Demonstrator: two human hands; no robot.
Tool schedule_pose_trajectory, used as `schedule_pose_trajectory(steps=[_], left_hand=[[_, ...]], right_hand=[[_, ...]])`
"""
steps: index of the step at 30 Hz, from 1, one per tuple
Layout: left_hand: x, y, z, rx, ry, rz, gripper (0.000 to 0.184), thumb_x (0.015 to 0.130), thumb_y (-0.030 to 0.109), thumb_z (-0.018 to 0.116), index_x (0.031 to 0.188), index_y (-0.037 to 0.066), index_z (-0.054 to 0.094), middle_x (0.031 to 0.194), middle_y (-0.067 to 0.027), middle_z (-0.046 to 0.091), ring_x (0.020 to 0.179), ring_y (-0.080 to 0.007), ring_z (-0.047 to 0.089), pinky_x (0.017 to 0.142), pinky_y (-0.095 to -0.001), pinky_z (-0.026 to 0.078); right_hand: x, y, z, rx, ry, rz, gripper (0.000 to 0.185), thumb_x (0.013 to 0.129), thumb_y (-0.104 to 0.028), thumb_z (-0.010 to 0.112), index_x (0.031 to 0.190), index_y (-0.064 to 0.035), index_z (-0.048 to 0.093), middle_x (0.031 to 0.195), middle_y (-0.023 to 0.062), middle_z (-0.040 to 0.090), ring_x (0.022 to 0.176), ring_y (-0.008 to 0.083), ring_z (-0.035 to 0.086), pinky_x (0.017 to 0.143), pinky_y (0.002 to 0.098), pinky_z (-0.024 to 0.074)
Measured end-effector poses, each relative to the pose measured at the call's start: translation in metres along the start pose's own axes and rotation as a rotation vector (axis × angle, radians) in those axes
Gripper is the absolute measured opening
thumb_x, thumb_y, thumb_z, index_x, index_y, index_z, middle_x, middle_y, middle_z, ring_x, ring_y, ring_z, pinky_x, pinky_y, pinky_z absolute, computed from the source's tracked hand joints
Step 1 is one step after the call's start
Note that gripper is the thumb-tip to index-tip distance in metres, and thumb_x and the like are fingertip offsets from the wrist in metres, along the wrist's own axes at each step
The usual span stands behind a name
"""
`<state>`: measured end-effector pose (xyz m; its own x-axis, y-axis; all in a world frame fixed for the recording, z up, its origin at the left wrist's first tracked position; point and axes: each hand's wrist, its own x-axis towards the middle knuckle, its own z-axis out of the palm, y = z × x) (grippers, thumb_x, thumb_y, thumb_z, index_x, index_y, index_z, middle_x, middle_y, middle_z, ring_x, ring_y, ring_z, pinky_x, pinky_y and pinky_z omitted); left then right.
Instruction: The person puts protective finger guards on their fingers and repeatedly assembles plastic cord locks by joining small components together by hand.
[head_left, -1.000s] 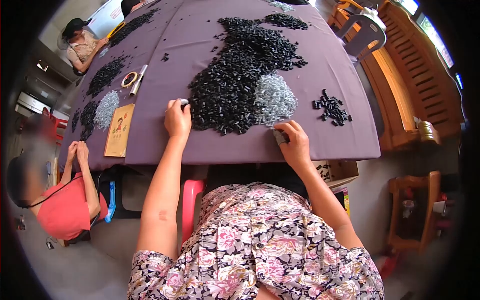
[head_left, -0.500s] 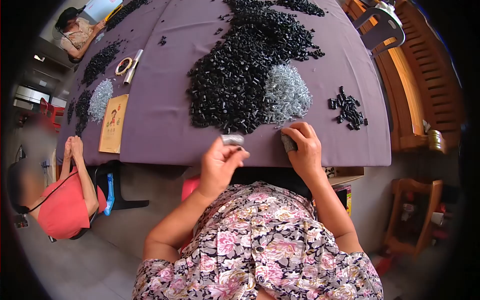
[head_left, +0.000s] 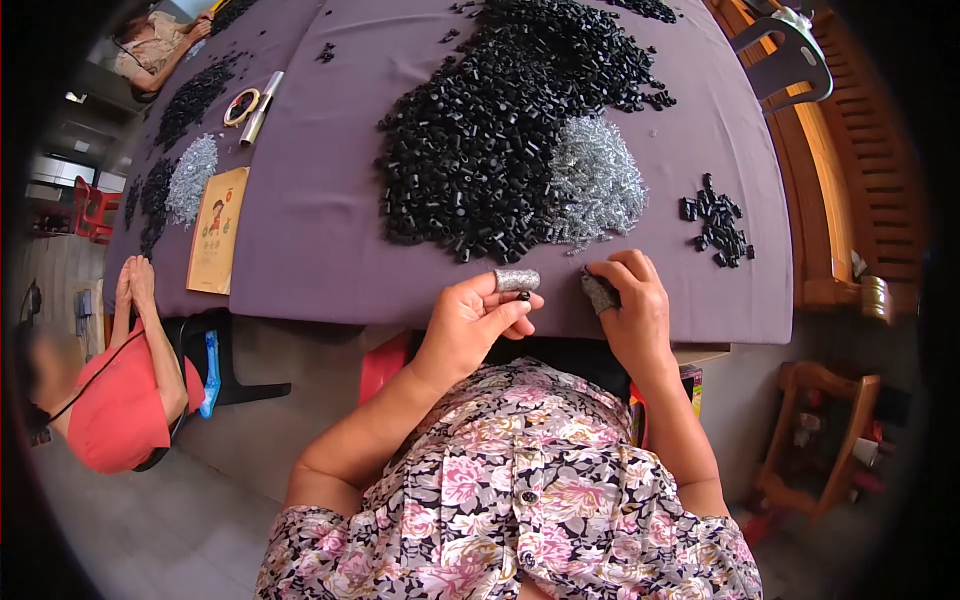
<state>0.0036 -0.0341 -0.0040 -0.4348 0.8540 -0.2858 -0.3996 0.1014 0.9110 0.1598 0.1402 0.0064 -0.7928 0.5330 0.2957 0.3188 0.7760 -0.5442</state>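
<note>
My left hand (head_left: pixel 468 318) is closed in a pinch just over the table's front edge, with a small black plastic piece (head_left: pixel 523 296) between thumb and fingers. Silvery tape (head_left: pixel 517 281) wraps its index finger. To the right, my right hand (head_left: pixel 638 308) has its fingertips drawn together near the cloth; whatever they hold is hidden. Grey wrapping (head_left: pixel 600 291) covers one of its fingers too. Beyond both hands spreads a big heap of short black tube-like pieces (head_left: pixel 470 160). Against its right side lies a pile of small silvery pieces, apparently springs (head_left: pixel 600 180).
A smaller group of black pieces (head_left: pixel 718 222) lies on the right of the purple tablecloth (head_left: pixel 320 200). Leftward are a booklet (head_left: pixel 217 230), a tape roll (head_left: pixel 241 107) and a shiny tube (head_left: pixel 262 108). A person in red (head_left: pixel 125 400) sits at left, another person (head_left: pixel 160 50) farther back.
My left hand has moved right, nearer my right hand, still pinching the black piece. My right hand has shifted slightly right in view. The whole view has shifted a little.
</note>
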Motion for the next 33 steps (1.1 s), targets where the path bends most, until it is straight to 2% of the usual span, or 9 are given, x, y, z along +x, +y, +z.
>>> schedule_pose_trajectory(steps=[2, 5, 11, 17, 23, 26, 29, 32, 33], left_hand=[[-0.001, 0.001, -0.001, 0.014, 0.0, -0.037, 0.027, 0.099, 0.005, 0.064, 0.125, -0.002, 0.064, 0.105, -0.0112, 0.075, 0.077, -0.0105, 0.069, 0.072, -0.0252, 0.059], [-0.002, 0.0, -0.002, 0.029, -0.005, -0.024, 0.026, 0.099, 0.004, 0.064, 0.124, -0.002, 0.064, 0.105, -0.0117, 0.075, 0.077, -0.0103, 0.068, 0.07, -0.0249, 0.058], [-0.001, -0.003, -0.001, 0.077, -0.014, 0.003, 0.024, 0.099, 0.005, 0.064, 0.122, -0.002, 0.065, 0.101, -0.0122, 0.075, 0.076, -0.0101, 0.068, 0.069, -0.0239, 0.057], [-0.002, -0.001, 0.001, 0.111, -0.031, -0.003, 0.022, 0.098, 0.005, 0.064, 0.119, -0.002, 0.066, 0.099, -0.0124, 0.075, 0.075, -0.0106, 0.068, 0.069, -0.0238, 0.057], [-0.006, 0.0, -0.002, 0.073, -0.027, 0.017, 0.022, 0.098, 0.006, 0.065, 0.119, -0.002, 0.066, 0.099, -0.0124, 0.075, 0.076, -0.0111, 0.069, 0.07, -0.0245, 0.058], [-0.007, -0.001, -0.001, 0.062, -0.026, 0.02, 0.021, 0.098, 0.006, 0.065, 0.118, -0.002, 0.066, 0.098, -0.0122, 0.075, 0.076, -0.0112, 0.069, 0.071, -0.0248, 0.058], [-0.006, -0.001, 0.0, 0.073, -0.032, 0.021, 0.021, 0.099, 0.007, 0.065, 0.118, -0.002, 0.066, 0.098, -0.012, 0.075, 0.076, -0.0111, 0.069, 0.071, -0.0248, 0.058], [-0.006, -0.003, -0.002, 0.074, -0.033, 0.02, 0.021, 0.099, 0.007, 0.065, 0.118, -0.001, 0.066, 0.098, -0.0117, 0.075, 0.077, -0.0111, 0.069, 0.071, -0.0251, 0.058], [-0.006, -0.004, -0.003, 0.067, -0.034, 0.025, 0.02, 0.099, 0.007, 0.065, 0.117, -0.001, 0.066, 0.098, -0.0116, 0.075, 0.077, -0.011, 0.069, 0.071, -0.0251, 0.058]], right_hand=[[0.004, 0.002, 0.001, 0.055, -0.057, 0.045, 0.037, 0.067, 0.01, 0.066, 0.102, -0.0025, 0.069, 0.098, 0.0128, 0.062, 0.093, 0.0364, 0.064, 0.08, 0.0448, 0.0532], [0.008, 0.001, -0.001, 0.068, -0.088, 0.098, 0.033, 0.069, 0.01, 0.065, 0.099, -0.0022, 0.067, 0.097, 0.0123, 0.062, 0.092, 0.0355, 0.065, 0.079, 0.0427, 0.0535], [0.005, 0.004, -0.007, 0.272, 0.023, 0.308, 0.041, 0.072, 0.011, 0.064, 0.111, -0.0039, 0.064, 0.103, 0.013, 0.064, 0.09, 0.0351, 0.066, 0.078, 0.0403, 0.0539], [0.004, -0.002, -0.007, 0.138, -0.03, 0.223, 0.05, 0.073, 0.012, 0.063, 0.12, -0.0047, 0.064, 0.107, 0.0138, 0.063, 0.093, 0.0353, 0.066, 0.081, 0.0411, 0.0541], [0.004, 0.009, -0.007, 0.193, -0.016, 0.248, 0.047, 0.073, 0.011, 0.063, 0.116, -0.0054, 0.067, 0.107, 0.0137, 0.063, 0.095, 0.0362, 0.066, 0.082, 0.0425, 0.0536], [0.004, 0.012, -0.001, 0.181, -0.001, 0.189, 0.043, 0.072, 0.011, 0.064, 0.112, -0.0051, 0.067, 0.106, 0.0134, 0.062, 0.095, 0.0376, 0.065, 0.082, 0.0433, 0.0533], [0.01, 0.0, -0.007, 0.03, -0.065, 0.148, 0.038, 0.072, 0.009, 0.066, 0.107, -0.0042, 0.066, 0.106, 0.0131, 0.062, 0.096, 0.0386, 0.065, 0.082, 0.044, 0.0531], [0.013, 0.001, -0.008, 0.056, -0.09, 0.184, 0.037, 0.069, 0.011, 0.065, 0.104, -0.0035, 0.065, 0.104, 0.0138, 0.062, 0.095, 0.0396, 0.064, 0.08, 0.0422, 0.0531], [0.013, 0.004, -0.007, 0.106, -0.073, 0.198, 0.036, 0.071, 0.011, 0.065, 0.104, -0.0033, 0.065, 0.101, 0.0129, 0.064, 0.091, 0.0362, 0.065, 0.078, 0.0399, 0.0531]])
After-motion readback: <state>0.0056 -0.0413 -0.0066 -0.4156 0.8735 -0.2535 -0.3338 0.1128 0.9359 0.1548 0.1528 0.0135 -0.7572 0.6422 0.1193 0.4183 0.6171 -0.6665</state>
